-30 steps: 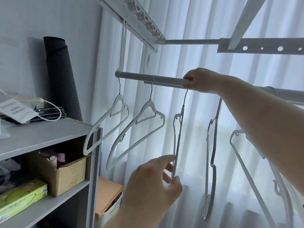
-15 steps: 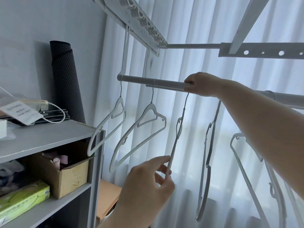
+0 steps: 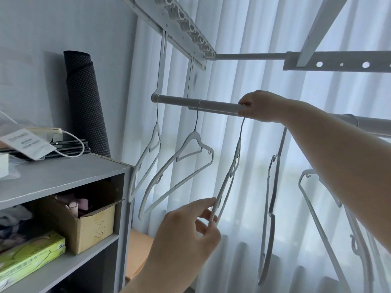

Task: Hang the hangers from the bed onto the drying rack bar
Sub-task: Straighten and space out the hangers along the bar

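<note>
A grey drying rack bar (image 3: 211,105) runs across the window. Several white hangers hang from it. My right hand (image 3: 262,106) grips the wire hook of the third hanger (image 3: 232,170) right at the bar. My left hand (image 3: 190,231) pinches that hanger's lower end between thumb and fingers, and the hanger tilts down to the left. To its left hang a hanger (image 3: 148,157) by the bar's end and a second hanger (image 3: 182,166). Two more hangers (image 3: 270,208) (image 3: 330,220) hang to the right, partly behind my right arm. The bed is out of view.
A grey shelf unit (image 3: 63,176) stands at the left with a rolled dark mat (image 3: 86,102), papers and a cable on top. A cardboard box (image 3: 91,220) and a green box (image 3: 29,259) sit inside. White curtains (image 3: 254,39) hang behind. Rack frame beams (image 3: 338,64) cross overhead.
My left hand has pulled the third hanger's lower end a little to the left, so it tilts more. My right hand stays on the hook at the bar.
</note>
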Demonstrator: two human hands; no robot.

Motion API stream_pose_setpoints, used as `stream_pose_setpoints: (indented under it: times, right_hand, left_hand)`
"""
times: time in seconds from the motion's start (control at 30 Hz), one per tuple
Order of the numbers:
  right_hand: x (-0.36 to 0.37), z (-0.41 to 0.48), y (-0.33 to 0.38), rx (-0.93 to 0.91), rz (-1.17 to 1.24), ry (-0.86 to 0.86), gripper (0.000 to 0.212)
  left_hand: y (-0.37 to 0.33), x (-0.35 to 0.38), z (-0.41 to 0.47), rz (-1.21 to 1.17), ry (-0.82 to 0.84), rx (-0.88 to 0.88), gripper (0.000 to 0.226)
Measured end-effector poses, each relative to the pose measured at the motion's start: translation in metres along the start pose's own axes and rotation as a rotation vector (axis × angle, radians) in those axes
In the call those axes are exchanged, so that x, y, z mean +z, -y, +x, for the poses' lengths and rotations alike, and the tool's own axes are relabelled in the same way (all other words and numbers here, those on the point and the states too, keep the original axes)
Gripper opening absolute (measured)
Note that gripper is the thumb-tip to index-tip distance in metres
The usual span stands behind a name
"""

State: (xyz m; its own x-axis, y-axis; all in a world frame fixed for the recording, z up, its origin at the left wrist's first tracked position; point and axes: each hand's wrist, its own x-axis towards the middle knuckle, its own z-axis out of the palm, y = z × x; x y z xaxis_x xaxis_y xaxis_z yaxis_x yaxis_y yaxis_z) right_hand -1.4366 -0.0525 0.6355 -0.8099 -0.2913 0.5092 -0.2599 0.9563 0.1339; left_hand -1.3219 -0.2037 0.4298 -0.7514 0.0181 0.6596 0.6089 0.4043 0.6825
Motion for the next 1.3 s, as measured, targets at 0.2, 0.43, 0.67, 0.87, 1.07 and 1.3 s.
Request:
stream_pose_setpoints:
  times: [0.2,0.43,0.67,0.87,1.07,1.3]
  right_hand:
    - [-0.001,-0.002,0.002,0.006,0.007,0.003,0.032]
    - [-0.001,-0.003,0.003,0.008,-0.002,0.007,0.032]
    - [0.001,-0.004,0.007,0.031,0.001,0.0,0.033]
    - [0.005,-0.004,0.009,0.055,0.02,-0.021,0.032]
    - [0.009,-0.004,0.011,0.078,0.018,-0.034,0.043]
    - [0.009,-0.006,0.012,0.072,0.002,-0.029,0.037]
  left_hand:
    - [-0.001,-0.001,-0.002,0.04,-0.006,0.008,0.05]
    - [0.004,-0.021,-0.007,0.165,-0.226,0.236,0.05]
    - [0.018,-0.068,0.014,0.093,-0.546,0.079,0.016]
    - [0.053,-0.085,0.052,0.166,-0.364,-0.169,0.028]
    - [0.058,-0.08,0.069,0.154,-0.252,-0.303,0.041]
    - [0.057,-0.078,0.078,0.284,-0.182,-0.329,0.052]
